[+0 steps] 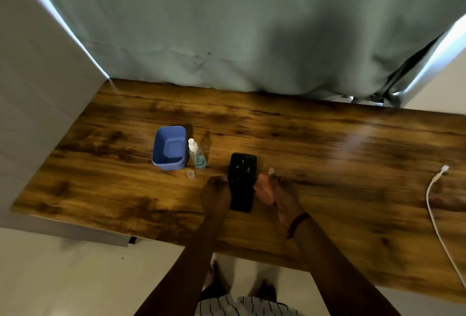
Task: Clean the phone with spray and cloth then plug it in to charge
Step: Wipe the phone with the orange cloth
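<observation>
A black phone [242, 179] lies flat on the wooden table [327, 154], screen up. My left hand [215, 193] rests against its left edge, fingers curled. My right hand [282, 197] is beside its right edge and holds a pinkish-orange cloth [263, 189], which is blurred. A clear spray bottle [197, 154] with a white nozzle and bluish liquid stands to the left of the phone, its small clear cap [191, 174] on the table in front of it. A white charging cable [435, 197] lies at the table's right end.
A blue plastic tub [169, 148] stands just left of the spray bottle. A grey-green curtain [239, 25] hangs behind the table's far edge. A pale wall [37, 88] borders the table's left side. The near table edge runs diagonally under my forearms.
</observation>
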